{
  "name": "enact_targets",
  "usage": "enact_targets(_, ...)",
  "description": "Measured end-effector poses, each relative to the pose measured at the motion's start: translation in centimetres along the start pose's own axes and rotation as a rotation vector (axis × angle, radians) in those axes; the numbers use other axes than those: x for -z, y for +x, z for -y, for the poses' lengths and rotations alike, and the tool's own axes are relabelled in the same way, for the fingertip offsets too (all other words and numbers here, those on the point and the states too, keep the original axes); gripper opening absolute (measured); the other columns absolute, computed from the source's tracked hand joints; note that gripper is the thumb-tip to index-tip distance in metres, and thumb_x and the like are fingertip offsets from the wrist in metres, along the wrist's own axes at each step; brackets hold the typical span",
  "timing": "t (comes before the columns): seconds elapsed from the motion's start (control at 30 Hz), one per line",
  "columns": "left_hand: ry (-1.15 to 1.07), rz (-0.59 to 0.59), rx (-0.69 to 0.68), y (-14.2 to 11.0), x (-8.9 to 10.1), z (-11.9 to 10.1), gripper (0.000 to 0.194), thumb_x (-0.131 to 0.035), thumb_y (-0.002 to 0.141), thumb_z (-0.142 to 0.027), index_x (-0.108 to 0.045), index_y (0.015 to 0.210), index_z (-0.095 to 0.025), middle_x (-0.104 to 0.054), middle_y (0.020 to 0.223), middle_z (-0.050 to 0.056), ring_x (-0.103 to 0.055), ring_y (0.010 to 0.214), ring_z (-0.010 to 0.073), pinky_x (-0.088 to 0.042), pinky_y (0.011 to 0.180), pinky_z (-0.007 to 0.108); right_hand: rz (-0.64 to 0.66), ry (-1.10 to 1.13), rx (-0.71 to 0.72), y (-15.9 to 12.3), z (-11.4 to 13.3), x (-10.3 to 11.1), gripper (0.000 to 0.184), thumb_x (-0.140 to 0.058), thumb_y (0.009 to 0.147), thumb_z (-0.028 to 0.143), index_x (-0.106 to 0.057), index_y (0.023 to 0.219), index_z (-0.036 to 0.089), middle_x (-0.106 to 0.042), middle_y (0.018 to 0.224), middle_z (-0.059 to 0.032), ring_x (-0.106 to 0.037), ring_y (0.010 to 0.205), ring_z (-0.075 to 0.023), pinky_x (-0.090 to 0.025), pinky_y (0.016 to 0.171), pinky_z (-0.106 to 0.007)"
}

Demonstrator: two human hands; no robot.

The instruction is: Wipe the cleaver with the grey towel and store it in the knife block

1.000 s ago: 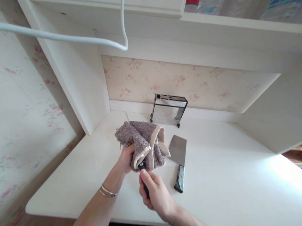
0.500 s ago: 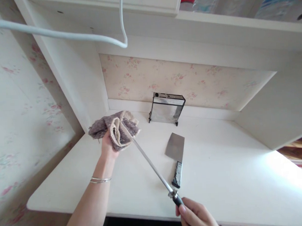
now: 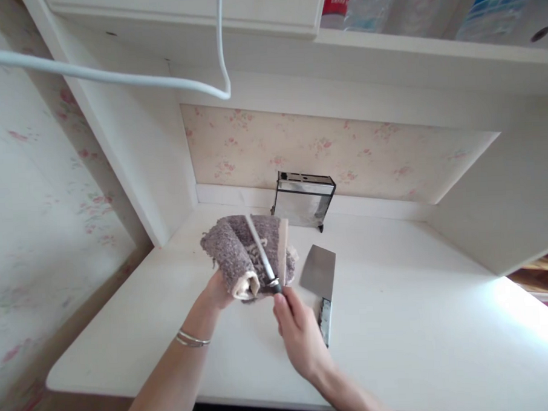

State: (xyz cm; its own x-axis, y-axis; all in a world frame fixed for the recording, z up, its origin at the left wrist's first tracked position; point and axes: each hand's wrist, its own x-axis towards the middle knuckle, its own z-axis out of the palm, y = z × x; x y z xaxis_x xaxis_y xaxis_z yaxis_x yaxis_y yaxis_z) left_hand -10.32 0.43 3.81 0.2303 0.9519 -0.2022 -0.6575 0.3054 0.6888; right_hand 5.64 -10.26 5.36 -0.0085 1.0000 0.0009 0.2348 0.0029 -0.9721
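My left hand [image 3: 219, 291] holds a folded grey-brown cloth [image 3: 230, 247] with pale edges above the white table; the cloth hides most of its fingers. In my right hand [image 3: 297, 328] is a honing steel [image 3: 260, 247], its dark handle wrapped by my fingers. The bright rod slants up and away to the left across the cloth, its guard close to the cloth's near edge. A cleaver [image 3: 320, 270] lies flat on the table just right of the cloth, its worn handle partly behind my right hand.
At the back of the white table [image 3: 397, 321] stands a metal knife block [image 3: 304, 198] with a slotted top. Overhead is a shelf [image 3: 430, 45] bearing plastic-wrapped bottles. A white cable [image 3: 114, 76] hangs across the upper left.
My right hand has moved forward and left, bringing the steel's handle up to the cloth. My left hand and the cloth have shifted right. The rod now passes farther through the cloth.
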Motion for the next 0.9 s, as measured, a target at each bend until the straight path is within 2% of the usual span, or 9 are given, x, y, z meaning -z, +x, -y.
enact_targets(0.1, 0.024, -0.028, 0.029, 0.4, -0.5, 0.9, 0.014, -0.075, 0.064, -0.015, -0.069, 0.077, -0.013, -0.072, 0.069, 0.006, -0.067, 0.061, 0.0202, -0.057, 0.063, 0.031, 0.069, -0.285, 0.019, 1.0, -0.2, -2.4, 0.029, -0.032, 0.096, 0.044, -0.049, 0.088, 0.021, -0.049, 0.064, 0.0016, -0.038, 0.055, -0.0131, -0.023, 0.054, -0.026)
enact_targets(0.23, -0.014, -0.108, 0.003, 1.1, -1.5, 0.8, 0.024, -0.075, 0.068, -0.019, -0.068, 0.089, -0.011, -0.074, 0.082, 0.008, -0.070, 0.070, 0.0207, -0.058, 0.071, 0.032, 0.095, -0.373, -0.002, 1.2, -0.3, -3.1, 0.028, -0.027, 0.097, 0.040, -0.048, 0.094, 0.023, -0.050, 0.064, 0.0020, -0.041, 0.055, -0.0149, -0.022, 0.055, -0.027)
enact_targets(0.43, -0.110, -0.203, -0.028, 1.6, -1.6, -0.3, 0.026, -0.067, 0.079, -0.028, -0.067, 0.098, -0.011, -0.074, 0.080, 0.009, -0.071, 0.069, 0.0206, -0.059, 0.071, 0.034, 0.176, -0.363, -0.055, -0.8, -0.9, -0.5, 0.032, -0.029, 0.097, 0.045, -0.045, 0.081, 0.023, -0.046, 0.060, 0.0042, -0.037, 0.053, -0.0118, -0.022, 0.052, -0.025)
enact_targets(0.57, -0.170, -0.268, -0.098, 2.1, -1.7, -0.4, 0.027, -0.067, 0.079, -0.024, -0.067, 0.103, -0.011, -0.074, 0.081, 0.009, -0.071, 0.071, 0.0207, -0.059, 0.075, 0.034, 0.198, -0.213, -0.184, -3.4, -1.2, 1.9, 0.039, -0.033, 0.094, 0.054, -0.046, 0.078, 0.021, -0.038, 0.059, 0.0054, -0.031, 0.052, -0.0089, -0.022, 0.048, -0.022)
enact_targets(0.63, -0.174, -0.276, -0.116, 2.4, -1.6, -0.8, 0.028, -0.066, 0.080, -0.024, -0.067, 0.105, -0.012, -0.075, 0.084, 0.008, -0.072, 0.077, 0.0206, -0.058, 0.081, 0.032, 0.166, -0.097, -0.263, -4.8, -1.3, 3.1, 0.041, -0.037, 0.091, 0.058, -0.050, 0.085, 0.020, -0.034, 0.059, 0.0064, -0.027, 0.051, -0.0079, -0.020, 0.046, -0.021)
enact_targets(0.67, -0.182, -0.271, -0.131, 2.5, -1.3, -1.2, 0.028, -0.063, 0.082, -0.024, -0.066, 0.107, -0.013, -0.075, 0.087, 0.008, -0.072, 0.081, 0.0205, -0.056, 0.085, 0.032, 0.132, -0.033, -0.292, -5.5, -1.3, 3.6, 0.042, -0.040, 0.090, 0.061, -0.052, 0.095, 0.021, -0.034, 0.059, 0.0071, -0.026, 0.050, -0.0077, -0.020, 0.044, -0.020)
enact_targets(0.77, -0.236, -0.205, -0.231, 2.8, 0.2, -3.0, 0.027, -0.051, 0.091, -0.028, -0.066, 0.112, -0.020, -0.075, 0.097, 0.005, -0.069, 0.096, 0.0206, -0.051, 0.094, 0.040, 0.004, 0.152, -0.326, -7.3, -1.8, 4.7, 0.065, -0.046, 0.082, 0.068, -0.037, 0.129, 0.025, -0.037, 0.058, 0.0093, -0.023, 0.046, -0.0070, -0.017, 0.041, -0.019)
enact_targets(0.83, -0.283, -0.180, -0.327, 2.8, 1.2, -4.2, 0.027, -0.047, 0.093, -0.030, -0.065, 0.113, -0.025, -0.074, 0.101, 0.003, -0.066, 0.103, 0.0222, -0.048, 0.097, 0.048, -0.013, 0.192, -0.337, -7.8, -2.2, 5.0, 0.070, -0.046, 0.080, 0.072, -0.038, 0.130, 0.023, -0.036, 0.053, 0.0104, -0.023, 0.041, -0.0062, -0.017, 0.039, -0.019)
enact_targets(0.9, -0.311, -0.177, -0.360, 2.7, 1.7, -4.8, 0.027, -0.050, 0.092, -0.032, -0.064, 0.115, -0.028, -0.073, 0.105, 0.002, -0.063, 0.109, 0.0244, -0.044, 0.099, 0.054, 0.031, 0.147, -0.330, -7.6, -2.4, 5.0, 0.062, -0.042, 0.082, 0.072, -0.050, 0.116, 0.020, -0.034, 0.046, 0.0103, -0.027, 0.036, -0.0063, -0.018, 0.037, -0.019)
